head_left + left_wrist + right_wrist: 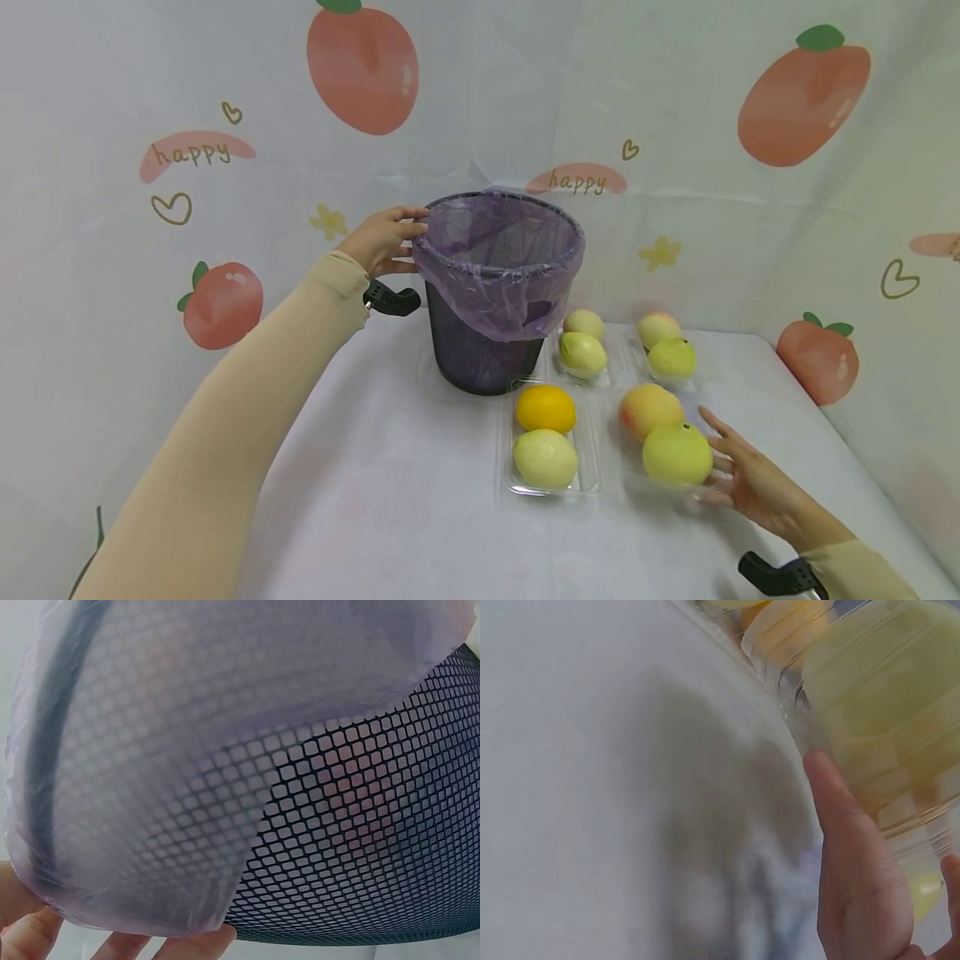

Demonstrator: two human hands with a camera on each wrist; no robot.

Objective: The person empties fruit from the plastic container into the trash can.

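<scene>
Left hand [386, 240] grips the lined rim of the mesh bin [487, 350], far centre. Right hand [750, 479], fingers spread, touches the clear fruit tray [678, 492] near the table's right edge; bare cloth at near left.

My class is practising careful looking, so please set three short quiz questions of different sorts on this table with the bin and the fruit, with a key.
1. True or false: the left hand holds the rim of the bin lined with a purple bag.
2. Multiple choice: the right hand touches a clear tray that holds A) two oranges, B) a peach and a green fruit, C) nothing.
3. Fill the gap: in the near left tray, the orange lies ____ from the person than the pale yellow fruit.

Key: 1 true; 2 B; 3 farther.
</scene>
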